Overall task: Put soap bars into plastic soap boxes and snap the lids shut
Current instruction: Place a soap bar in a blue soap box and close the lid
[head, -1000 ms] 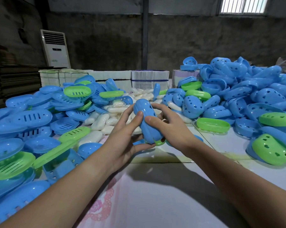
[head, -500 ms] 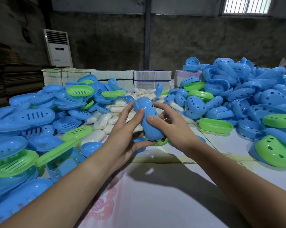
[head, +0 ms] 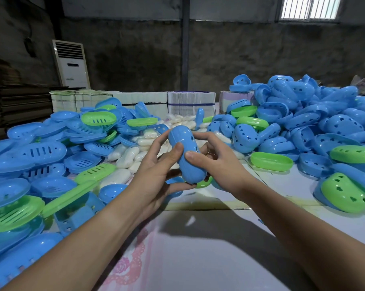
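Both my hands hold one closed blue soap box (head: 185,153) upright above the table's middle. My left hand (head: 156,175) grips it from the left, thumb pressed on its front and fingers behind. My right hand (head: 221,164) grips it from the right, thumb on the front beside the left thumb. Whatever is inside the box is hidden. Wrapped white soap bars (head: 127,156) lie in a heap just beyond my hands.
A pile of blue and green slotted trays (head: 36,152) fills the left side. A tall heap of blue and green box shells (head: 307,127) fills the right. White stacks of packaging (head: 191,101) stand at the back. The white table (head: 198,248) lies near me.
The box has stayed in both hands and risen slightly. My thumbs have slid closer together on its front.
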### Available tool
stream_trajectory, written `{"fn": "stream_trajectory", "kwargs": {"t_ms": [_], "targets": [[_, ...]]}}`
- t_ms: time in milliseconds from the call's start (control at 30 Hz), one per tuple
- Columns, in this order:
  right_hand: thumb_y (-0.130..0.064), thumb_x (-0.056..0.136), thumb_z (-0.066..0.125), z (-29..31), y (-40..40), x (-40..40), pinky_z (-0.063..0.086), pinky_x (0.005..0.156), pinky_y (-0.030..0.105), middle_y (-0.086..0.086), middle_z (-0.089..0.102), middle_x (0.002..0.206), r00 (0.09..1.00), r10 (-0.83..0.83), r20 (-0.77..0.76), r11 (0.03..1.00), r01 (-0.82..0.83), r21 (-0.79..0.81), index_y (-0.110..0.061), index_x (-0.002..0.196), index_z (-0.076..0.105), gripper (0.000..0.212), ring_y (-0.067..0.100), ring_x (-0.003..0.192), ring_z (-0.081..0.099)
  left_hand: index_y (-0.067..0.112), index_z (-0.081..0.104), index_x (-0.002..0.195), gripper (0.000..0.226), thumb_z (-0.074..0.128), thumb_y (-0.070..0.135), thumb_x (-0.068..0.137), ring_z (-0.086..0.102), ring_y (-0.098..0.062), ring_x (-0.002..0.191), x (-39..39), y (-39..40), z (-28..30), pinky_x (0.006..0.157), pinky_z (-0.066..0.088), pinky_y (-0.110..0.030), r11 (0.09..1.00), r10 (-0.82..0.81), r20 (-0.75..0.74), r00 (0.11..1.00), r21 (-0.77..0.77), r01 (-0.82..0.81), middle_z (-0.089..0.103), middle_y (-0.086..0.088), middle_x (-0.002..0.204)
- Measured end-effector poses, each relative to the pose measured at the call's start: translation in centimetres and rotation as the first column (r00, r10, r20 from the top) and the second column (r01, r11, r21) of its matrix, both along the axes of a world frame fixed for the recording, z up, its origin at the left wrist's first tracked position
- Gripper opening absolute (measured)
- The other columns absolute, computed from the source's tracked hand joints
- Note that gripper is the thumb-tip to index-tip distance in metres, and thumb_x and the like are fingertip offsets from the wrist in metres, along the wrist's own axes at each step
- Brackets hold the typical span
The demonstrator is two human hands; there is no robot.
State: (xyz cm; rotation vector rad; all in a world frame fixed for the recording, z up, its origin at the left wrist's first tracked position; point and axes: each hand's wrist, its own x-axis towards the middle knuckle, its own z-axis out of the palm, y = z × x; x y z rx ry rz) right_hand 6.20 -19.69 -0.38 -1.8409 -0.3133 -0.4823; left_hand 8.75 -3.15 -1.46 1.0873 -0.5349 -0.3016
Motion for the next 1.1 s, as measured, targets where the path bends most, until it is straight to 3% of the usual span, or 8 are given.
{"fn": "stream_trajectory", "kwargs": {"t_ms": [167,300,400,533,967,1100], "targets": [[-0.067,0.064,0.071,-0.31,0.25,0.18,0.045,0.055,0.018,-0.012,0.056,0.071,0.999,-0.046,0.006,0.999,0.046,-0.019,-0.052,0.116,0.060,0.056,0.002,0.062,0.060,0.041,0.057,0.136,0.066,0.076,0.043,0.072,0.074,-0.039,0.102,-0.25,-0.07,-0.09,0.061,0.063,-0.040,1.000,-0.012,-0.050,0.999,-0.013,0.011,0.077,-0.001,0.114],[-0.066,0.062,0.072,-0.30,0.34,0.15,0.045,0.055,0.014,-0.020,0.057,0.071,0.995,-0.091,0.026,0.995,0.092,-0.025,-0.051,0.123,0.057,0.064,0.000,0.060,0.060,0.044,0.057,0.132,0.067,0.079,0.043,0.069,0.074,-0.037,0.104,-0.15,-0.21,-0.11,0.062,0.062,-0.040,0.999,0.031,-0.055,0.998,-0.024,-0.032,0.077,-0.003,0.115],[-0.066,0.062,0.070,-0.36,0.42,-0.04,0.047,0.060,0.019,-0.011,0.057,0.080,0.995,-0.094,0.021,0.995,0.094,-0.026,-0.050,0.126,0.056,0.068,0.001,0.062,0.061,0.043,0.055,0.134,0.063,0.077,0.041,0.074,0.073,-0.036,0.107,-0.15,-0.27,-0.31,0.065,0.063,-0.041,0.999,0.033,-0.068,0.997,-0.034,-0.035,0.076,-0.005,0.117],[-0.065,0.065,0.069,-0.37,0.48,-0.09,0.046,0.057,0.019,-0.006,0.059,0.082,0.998,-0.069,0.003,0.998,0.069,0.011,-0.051,0.124,0.058,0.061,0.004,0.065,0.063,0.042,0.052,0.138,0.064,0.074,0.043,0.078,0.072,-0.034,0.109,-0.01,-0.23,-0.29,0.066,0.063,-0.041,0.999,0.021,-0.066,0.998,-0.044,-0.024,0.075,-0.004,0.122],[-0.062,0.063,0.070,-0.29,0.33,-0.14,0.048,0.056,0.020,-0.019,0.058,0.072,0.999,0.001,-0.033,1.000,-0.001,0.008,-0.057,0.113,0.059,0.051,0.008,0.066,0.063,0.041,0.049,0.139,0.066,0.075,0.039,0.078,0.075,-0.038,0.101,-0.19,-0.32,-0.35,0.059,0.062,-0.039,0.999,0.045,-0.033,0.998,-0.016,-0.046,0.077,-0.004,0.112],[-0.061,0.062,0.071,-0.24,0.08,-0.14,0.053,0.062,0.023,-0.013,0.058,0.074,0.999,0.022,-0.034,1.000,-0.022,-0.004,-0.054,0.112,0.060,0.052,0.008,0.070,0.065,0.041,0.051,0.138,0.066,0.076,0.040,0.077,0.075,-0.038,0.100,-0.16,-0.31,-0.31,0.057,0.061,-0.038,0.998,0.064,-0.035,0.997,-0.016,-0.064,0.077,-0.002,0.113]]}}
